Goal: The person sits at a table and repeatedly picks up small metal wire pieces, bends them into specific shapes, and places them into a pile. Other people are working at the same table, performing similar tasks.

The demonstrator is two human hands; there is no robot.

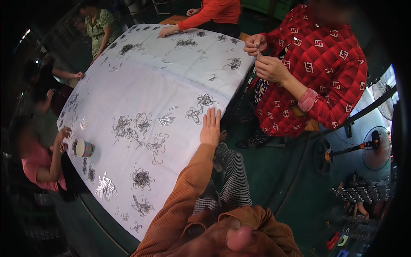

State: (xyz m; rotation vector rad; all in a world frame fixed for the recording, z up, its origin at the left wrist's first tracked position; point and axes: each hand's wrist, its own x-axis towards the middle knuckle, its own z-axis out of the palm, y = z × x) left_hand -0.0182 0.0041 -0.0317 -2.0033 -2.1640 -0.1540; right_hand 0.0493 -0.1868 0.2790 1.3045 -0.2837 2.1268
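And here's the left hand (211,127), laid flat right at the right-hand edge of the sheet (120,90), palm down, fingers out straight and close together, nothing visible in its grip. Just ahead of the fingertips sit the nearest hooks (205,100), two loose tangles of dark wire, close to that same edge. Down at the lower rim, the right hand (209,237) is a blur: can't tell how open it is or whether it has hold of anything.

Look at the room out there! A broad bare stretch runs across the middle of the sheet, and another opens left of the central hooks. Tighter near the forearm, where more heaps lie between sleeve and left edge. Over on that side, bright clips (105,188) spread near the border, and a cup (84,148) stands just inside it, a pink-shirted worker (38,160) close by. At the far edge, an orange sleeve (207,15) reaches in over the sheet. To the right, a co-worker's hands (274,68) meet beside the corner, fingers pinched on something too small to make out. Beyond the right-hand edge: legs (234,171), then green floor (278,171).
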